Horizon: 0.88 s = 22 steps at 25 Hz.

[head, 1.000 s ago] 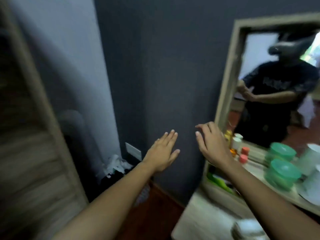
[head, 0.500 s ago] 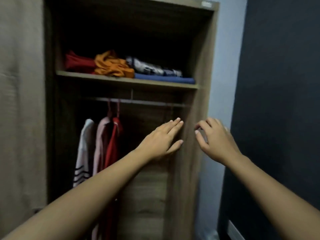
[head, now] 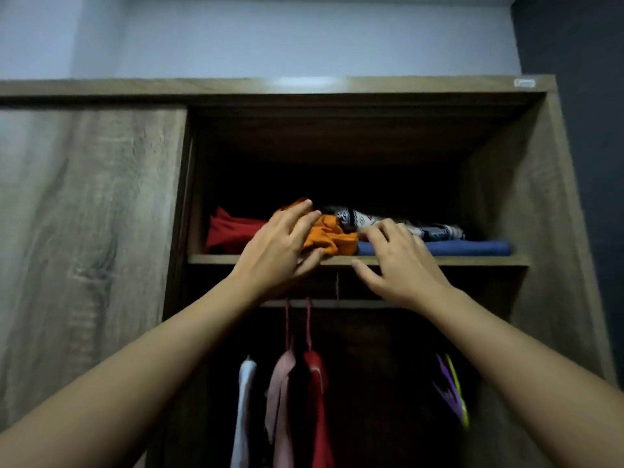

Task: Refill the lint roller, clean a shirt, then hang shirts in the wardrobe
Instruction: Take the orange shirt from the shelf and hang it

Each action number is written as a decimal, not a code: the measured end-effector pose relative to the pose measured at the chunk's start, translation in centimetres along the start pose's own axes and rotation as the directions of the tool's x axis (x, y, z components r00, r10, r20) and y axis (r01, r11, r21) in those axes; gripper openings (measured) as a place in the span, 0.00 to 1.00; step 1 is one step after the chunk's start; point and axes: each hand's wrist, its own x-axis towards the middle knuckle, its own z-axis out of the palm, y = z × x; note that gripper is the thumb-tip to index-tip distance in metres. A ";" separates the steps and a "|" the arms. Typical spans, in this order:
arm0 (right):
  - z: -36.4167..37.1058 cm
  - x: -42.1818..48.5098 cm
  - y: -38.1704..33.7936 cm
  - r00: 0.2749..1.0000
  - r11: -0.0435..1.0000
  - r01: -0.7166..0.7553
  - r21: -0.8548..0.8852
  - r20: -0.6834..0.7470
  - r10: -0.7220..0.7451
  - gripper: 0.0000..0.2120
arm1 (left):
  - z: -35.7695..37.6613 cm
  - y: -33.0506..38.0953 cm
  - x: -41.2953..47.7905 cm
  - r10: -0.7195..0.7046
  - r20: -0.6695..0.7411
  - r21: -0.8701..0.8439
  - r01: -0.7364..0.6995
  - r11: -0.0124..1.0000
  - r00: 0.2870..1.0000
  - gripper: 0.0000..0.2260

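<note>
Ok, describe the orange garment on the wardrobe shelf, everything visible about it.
The orange garment is a soft, crumpled fabric bundle, loosely bunched rather than neatly folded, lying on the upper shelf of the open wardrobe. It sits between a red garment on its left and a folded blue one on its right, with a black-and-white patterned piece behind it. The left hand covers its left part, fingers spread over the top and thumb at its front lower edge. The right hand is just beside it; contact is unclear.

Wardrobe shelf, on which folded garments are laid side by side: red, orange, patterned over blue.
</note>
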 end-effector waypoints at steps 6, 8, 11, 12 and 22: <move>2.2 5.3 0.9 0.992 0.999 -0.047 0.003 0.116 0.047 0.38 | 4.5 -4.7 2.8 -0.225 0.235 0.001 0.231 0.973 0.946 0.47; 3.1 6.7 1.3 0.971 0.998 -0.059 -0.008 0.231 0.060 0.48 | 6.1 -4.8 3.4 -0.318 0.345 -0.090 0.368 0.926 0.883 0.51; 4.2 8.1 3.1 0.921 0.991 -0.084 -0.103 0.372 0.117 0.57 | 7.3 -4.7 4.1 -0.319 0.396 -0.139 0.400 0.906 0.861 0.52; 4.5 8.4 3.9 0.900 0.989 -0.105 -0.103 0.413 0.138 0.58 | 7.3 -4.7 4.4 -0.308 0.395 -0.144 0.389 0.910 0.866 0.53; 6.4 8.3 6.2 0.832 0.990 -0.137 0.018 0.544 0.105 0.58 | 8.4 -3.5 7.4 -0.330 0.342 -0.028 0.360 0.932 0.880 0.33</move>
